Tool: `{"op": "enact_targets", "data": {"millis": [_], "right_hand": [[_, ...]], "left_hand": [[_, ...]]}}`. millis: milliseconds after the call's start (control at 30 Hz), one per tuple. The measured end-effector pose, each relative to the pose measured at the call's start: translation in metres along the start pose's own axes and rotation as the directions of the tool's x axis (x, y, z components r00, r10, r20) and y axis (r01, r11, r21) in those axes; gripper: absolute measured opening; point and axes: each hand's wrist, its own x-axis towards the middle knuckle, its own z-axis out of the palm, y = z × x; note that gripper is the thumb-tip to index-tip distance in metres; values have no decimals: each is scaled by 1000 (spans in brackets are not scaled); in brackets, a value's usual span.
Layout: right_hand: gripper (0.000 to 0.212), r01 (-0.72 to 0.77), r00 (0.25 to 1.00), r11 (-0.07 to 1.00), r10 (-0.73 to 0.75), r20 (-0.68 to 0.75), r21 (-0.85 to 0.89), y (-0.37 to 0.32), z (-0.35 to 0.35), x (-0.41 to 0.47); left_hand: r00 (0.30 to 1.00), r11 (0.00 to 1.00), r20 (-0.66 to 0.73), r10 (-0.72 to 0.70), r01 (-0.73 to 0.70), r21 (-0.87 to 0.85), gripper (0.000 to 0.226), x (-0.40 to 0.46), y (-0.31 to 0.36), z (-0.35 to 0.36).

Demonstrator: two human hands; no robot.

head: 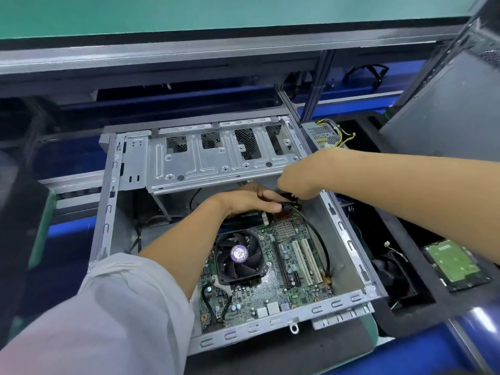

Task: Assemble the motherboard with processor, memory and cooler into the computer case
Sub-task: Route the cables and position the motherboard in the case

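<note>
**Inside the case, both hands at the far board corner**

In the open grey steel computer case, lying on its side on the counter, the green motherboard sits flat on the case floor. Black square cooler fan with purple hub label mounted on it, left of centre. Two white expansion slots to its right. Memory sticks just beyond the fan, partly under my wrist.

My left hand reaches over the memory, fingers curled, pinching a small black connector at the board's far right corner. My right hand comes in from the right, fingers curled down onto the same black cable end; exact grip hidden. A thin black cable runs from there along the right wall to the board's near edge.

Perforated silver drive cage spans the case's far end. Outside, right: a green-topped hard drive in a black tray.
</note>
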Motion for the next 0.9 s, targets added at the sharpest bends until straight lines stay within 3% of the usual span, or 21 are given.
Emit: {"op": "enact_targets", "data": {"millis": [200,333,400,467,567,600,767,900], "right_hand": [[22,-14,999,1000,13,39,16,-2,-5,2],[18,-24,994,999,20,109,38,-1,-11,1],[14,-32,989,996,19,149,83,3,-16,0],[17,-38,980,994,17,198,104,7,-23,-1],[29,-63,967,998,56,249,22,6,-30,1],[30,-70,966,997,72,248,-15,4,-30,1],[31,-62,976,997,71,207,-52,1,-27,2],[19,-69,983,993,83,164,-92,-2,-24,1]], "left_hand": [[1000,1000,10,16,-16,18,33,-2,0,1],[1000,999,-15,2,-1,33,19,0,2,2],[998,999,-56,0,2,41,28,5,2,6],[996,999,-86,-17,20,37,33,9,3,8],[995,999,-91,-32,35,35,21,12,5,10],[995,998,-96,-36,40,43,13,13,7,11],[993,964,-26,-119,122,235,23,23,26,10],[978,936,10,-207,195,292,28,27,32,11]]}}
